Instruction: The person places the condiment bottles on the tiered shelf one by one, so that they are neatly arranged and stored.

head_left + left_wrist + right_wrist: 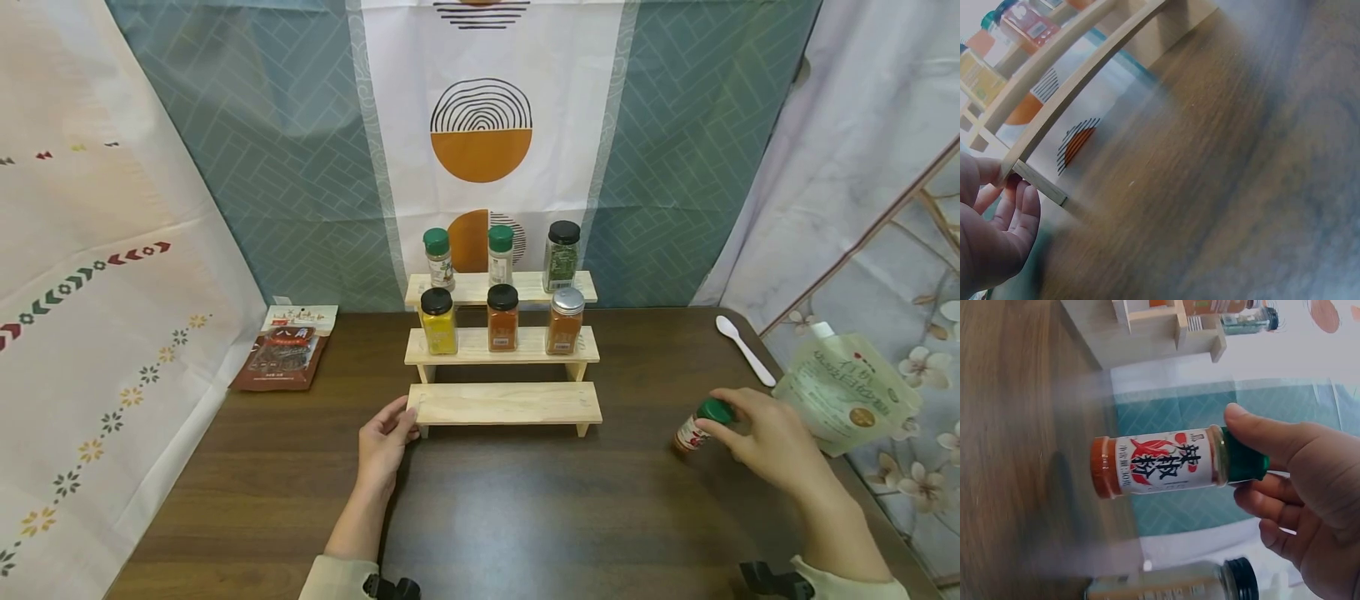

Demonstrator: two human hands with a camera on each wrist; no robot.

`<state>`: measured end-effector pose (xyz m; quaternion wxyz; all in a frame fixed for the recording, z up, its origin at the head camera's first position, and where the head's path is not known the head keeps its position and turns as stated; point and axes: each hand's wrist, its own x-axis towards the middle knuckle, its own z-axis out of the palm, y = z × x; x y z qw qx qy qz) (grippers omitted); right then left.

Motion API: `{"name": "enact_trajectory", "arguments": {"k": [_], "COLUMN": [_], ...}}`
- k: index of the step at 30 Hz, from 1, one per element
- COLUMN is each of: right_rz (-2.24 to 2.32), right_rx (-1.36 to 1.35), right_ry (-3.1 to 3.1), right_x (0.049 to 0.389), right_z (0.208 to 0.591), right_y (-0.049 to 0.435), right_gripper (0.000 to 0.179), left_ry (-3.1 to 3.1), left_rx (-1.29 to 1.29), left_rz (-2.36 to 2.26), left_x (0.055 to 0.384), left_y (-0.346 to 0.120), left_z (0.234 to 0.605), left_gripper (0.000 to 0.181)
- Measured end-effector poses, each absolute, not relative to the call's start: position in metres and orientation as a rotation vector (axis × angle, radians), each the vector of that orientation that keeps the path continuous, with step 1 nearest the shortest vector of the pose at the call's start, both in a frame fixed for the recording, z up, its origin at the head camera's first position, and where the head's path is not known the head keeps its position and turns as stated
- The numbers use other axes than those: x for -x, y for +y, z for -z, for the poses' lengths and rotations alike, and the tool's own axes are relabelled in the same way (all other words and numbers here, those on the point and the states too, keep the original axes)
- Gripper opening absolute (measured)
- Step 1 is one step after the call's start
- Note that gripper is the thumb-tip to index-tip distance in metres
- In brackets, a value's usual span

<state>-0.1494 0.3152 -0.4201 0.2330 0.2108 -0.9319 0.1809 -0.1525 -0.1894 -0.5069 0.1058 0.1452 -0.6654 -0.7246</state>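
My right hand [776,437] pinches the green cap of a small spice bottle [691,433] between thumb and fingers, low over the right side of the table. In the right wrist view this chili powder bottle [1166,459] has a white label with red peppers and orange-red powder inside. My left hand [386,442] grips the left end of a three-step wooden rack [506,403], thumb at the edge of the lowest step. Green-capped bottles [437,258] and a black-capped herb jar [561,257] stand on the top step. Yellow [438,321] and orange-red jars [502,318] occupy the middle one.
A brown spice packet [285,350] lies at the back left. At the right are a white spoon [745,350] and a pale green spouted pouch [847,392]. The right wrist view also shows a black-capped jar [1166,584] beside the held bottle. Cloth hangs behind the table.
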Motion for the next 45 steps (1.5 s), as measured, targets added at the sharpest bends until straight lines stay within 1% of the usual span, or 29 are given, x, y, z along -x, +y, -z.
{"name": "enact_trajectory", "arguments": {"k": [6,13,23,32,45], "right_rz": [-0.543,-0.605,-0.656,-0.671,-0.867], "right_rx": [-0.627,-0.724,-0.819,-0.862,-0.917], "right_ry": [-2.475,-2.415,-2.394,-2.355,-2.344], "right_x": [0.156,0.168,0.175,0.183,0.195], "right_z": [0.417,0.418,0.418,0.409,0.403], "right_y": [0.294,0.264,0.220,0.197,0.159], "right_gripper": [0.051,0.048,0.046,0.045,0.042], "left_ry": [-1.966,-1.961,-1.966,-1.967,-1.980], "left_rx": [-0.441,-0.437,-0.437,-0.429,-0.442], "left_rz": [2.133,2.137,2.133,2.125,2.121], "left_x": [0.152,0.152,0.152,0.152,0.152], "left_y": [-0.190,-0.190,-0.190,-0.190,-0.189], "left_z": [0.507,0.507,0.507,0.507,0.506], "left_gripper": [0.035,0.035,0.035,0.034,0.035]}}
